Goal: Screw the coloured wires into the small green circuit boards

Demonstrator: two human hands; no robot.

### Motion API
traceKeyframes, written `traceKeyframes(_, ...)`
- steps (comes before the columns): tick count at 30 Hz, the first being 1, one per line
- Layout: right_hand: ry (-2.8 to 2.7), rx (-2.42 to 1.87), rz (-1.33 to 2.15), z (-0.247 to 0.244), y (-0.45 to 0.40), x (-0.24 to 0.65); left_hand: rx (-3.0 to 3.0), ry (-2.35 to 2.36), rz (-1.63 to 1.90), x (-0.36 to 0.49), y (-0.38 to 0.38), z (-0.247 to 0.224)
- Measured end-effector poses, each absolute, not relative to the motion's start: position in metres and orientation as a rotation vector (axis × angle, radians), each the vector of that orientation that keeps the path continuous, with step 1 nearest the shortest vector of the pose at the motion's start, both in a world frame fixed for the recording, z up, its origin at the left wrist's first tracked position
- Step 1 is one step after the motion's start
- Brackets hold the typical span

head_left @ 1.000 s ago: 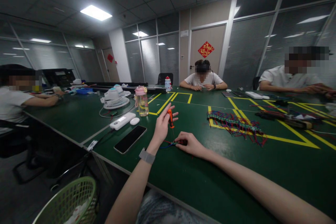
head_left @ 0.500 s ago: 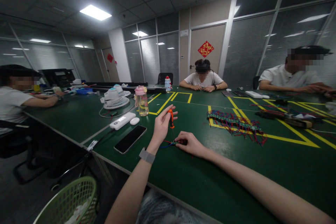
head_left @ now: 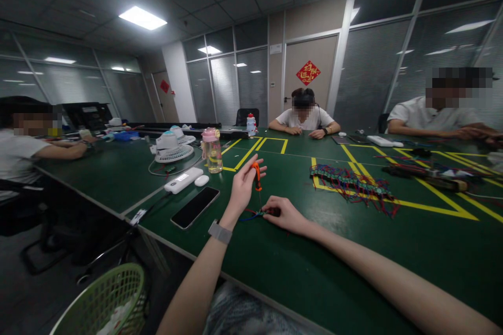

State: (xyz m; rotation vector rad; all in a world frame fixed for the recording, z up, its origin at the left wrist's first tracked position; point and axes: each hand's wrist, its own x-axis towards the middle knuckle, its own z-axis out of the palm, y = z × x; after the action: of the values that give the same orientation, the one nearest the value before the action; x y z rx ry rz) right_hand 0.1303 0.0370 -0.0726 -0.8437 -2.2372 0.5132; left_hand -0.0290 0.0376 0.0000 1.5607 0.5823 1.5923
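My left hand (head_left: 242,184) grips an orange-and-black screwdriver (head_left: 257,177) by its handle, some fingers stretched out past it. The thin shaft points down, its tip at a small green terminal board (head_left: 260,213) on the table. My right hand (head_left: 283,214) is closed on the right side of that board, fingertips pressed on it and partly hiding it. Red and blue wires (head_left: 248,216) run out from the board to the left. A grey-banded watch sits on my left wrist.
A phone (head_left: 195,208), a white earbud case (head_left: 201,180), a white power strip (head_left: 183,180) and a pink-lidded bottle (head_left: 212,151) lie left. Rows of wired boards (head_left: 351,182) are at right. A green basket (head_left: 106,298) stands below the table edge. Several co-workers sit around.
Both hands keep nearly the same place. The screwdriver handle looks slightly turned in my left hand, with its shaft still at the board.
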Motion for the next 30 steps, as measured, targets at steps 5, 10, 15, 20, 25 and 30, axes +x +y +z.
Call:
traceKeyframes(5, -2.223, -0.850, 0.525, -0.0729, 0.0375, 0.1301, 1.700, 0.765, 1.728, -0.0322, 0.0359, 0.0015)
traceKeyframes(10, -2.234, -0.848, 0.503, -0.0724, 0.0364, 0.1301, 1.783, 0.804, 1.742, -0.0350, 0.0373, 0.0009)
traceKeyframes(15, -2.238, -0.848, 0.503, -0.0712, 0.0362, 0.1303, 1.591, 0.575, 1.603, -0.0299, 0.0383, -0.0017)
traceKeyframes(20, -2.236, -0.841, 0.502, -0.0719, 0.0366, 0.1301, 1.644, 0.678, 1.659, -0.0301, 0.0350, 0.0005)
traceKeyframes(25, -2.226, -0.862, 0.495, -0.0717, 0.0363, 0.1296, 1.827, 0.833, 1.786, -0.0328, 0.0339, 0.0035)
traceKeyframes(30, -2.234, -0.854, 0.492, -0.0711, 0.0359, 0.1299, 1.694, 0.641, 1.649, -0.0311, 0.0363, 0.0010)
